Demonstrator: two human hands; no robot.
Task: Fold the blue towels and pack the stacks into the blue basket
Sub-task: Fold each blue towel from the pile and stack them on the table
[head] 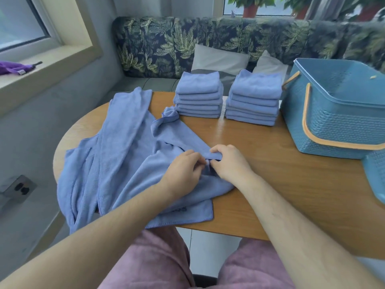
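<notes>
Loose blue microfibre towel (166,140), near-left on the round wooden surface (260,167), is pinched at one edge by curled fingers of left hand (183,166) and right hand (228,162) | corners should be matched before creasing | blue plastic basket (333,115) stands far right

Wooden table (260,184), rounded near edge. Loose towels (116,163) lie unfolded across its left part, overhanging the near-left edge. Two stacks of folded towels stand side by side at the far edge: left stack (199,94), right stack (254,99). Basket (333,126) stands at the right, just beside the right stack.
</notes>
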